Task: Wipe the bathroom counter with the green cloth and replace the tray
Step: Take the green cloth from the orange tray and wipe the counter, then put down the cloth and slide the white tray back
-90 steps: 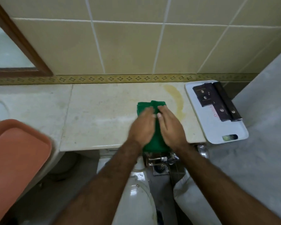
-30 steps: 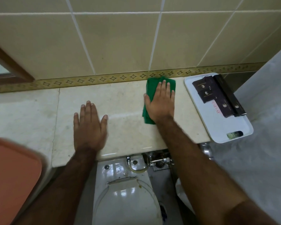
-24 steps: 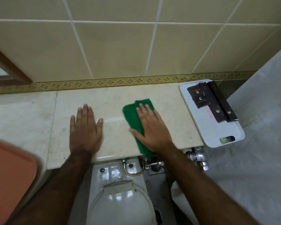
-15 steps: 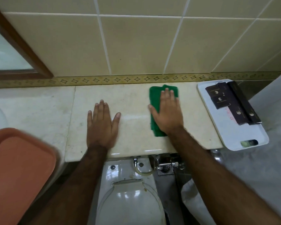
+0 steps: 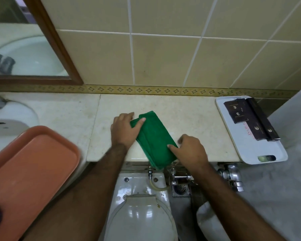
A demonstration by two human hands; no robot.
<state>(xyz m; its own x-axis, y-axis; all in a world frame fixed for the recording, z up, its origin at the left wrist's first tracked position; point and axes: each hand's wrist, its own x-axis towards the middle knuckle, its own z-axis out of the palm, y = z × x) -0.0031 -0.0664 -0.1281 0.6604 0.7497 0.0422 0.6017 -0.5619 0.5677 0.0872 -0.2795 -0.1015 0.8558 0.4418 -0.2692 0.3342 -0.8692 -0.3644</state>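
A folded green cloth [image 5: 154, 138] lies slantwise on the beige marble counter [image 5: 195, 119], its near end hanging over the front edge. My left hand [image 5: 124, 130] grips the cloth's far left corner, thumb on top. My right hand [image 5: 191, 150] holds the near right edge with thumb and fingers. A white tray [image 5: 247, 152] carrying dark sachets [image 5: 250, 119] sits at the counter's right end, overhanging the front edge.
An orange tray [image 5: 30, 171] rests at the near left, partly over a white sink [image 5: 9, 119]. A toilet [image 5: 139, 211] and chrome pipes [image 5: 231, 176] sit below the counter. A framed mirror [image 5: 30, 49] hangs on the tiled wall at left.
My left hand left its flat rest on the counter and took the cloth's far corner. My right hand slid from on top of the cloth to its near right edge. The cloth now lies slantwise.
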